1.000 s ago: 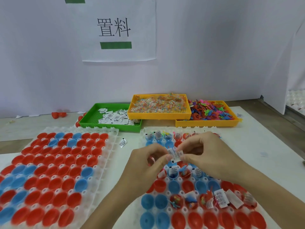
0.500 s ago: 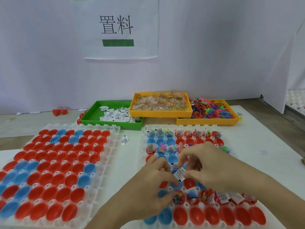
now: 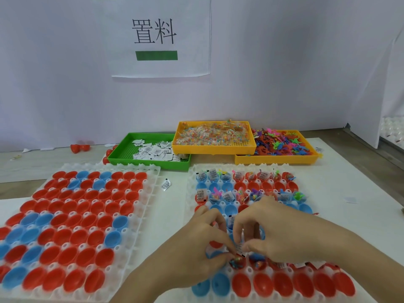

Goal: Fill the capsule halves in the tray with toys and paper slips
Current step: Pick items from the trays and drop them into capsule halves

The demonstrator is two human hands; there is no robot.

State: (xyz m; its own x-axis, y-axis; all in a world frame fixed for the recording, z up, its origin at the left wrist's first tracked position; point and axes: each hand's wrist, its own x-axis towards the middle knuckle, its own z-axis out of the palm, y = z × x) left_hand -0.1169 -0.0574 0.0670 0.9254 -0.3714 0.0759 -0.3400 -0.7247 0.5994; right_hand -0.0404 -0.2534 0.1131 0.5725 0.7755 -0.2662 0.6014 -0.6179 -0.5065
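Here both hands' fingers [image 3: 231, 248] pinch one paper slip [image 3: 240, 248], held just above a toy-filled red capsule half [image 3: 237, 262].

Bright, even light all round, no glare and only faint shadow beneath the fingers [image 3: 220, 241]. Detail at the fingertips smears slightly. Far from them, the wide lens bends and softens the edges.

I had one head camera only, looking forward and down across the table [image 3: 360, 193] toward the back wall [image 3: 284, 62], close above the right tray [image 3: 192, 215]; no second view overlapped.
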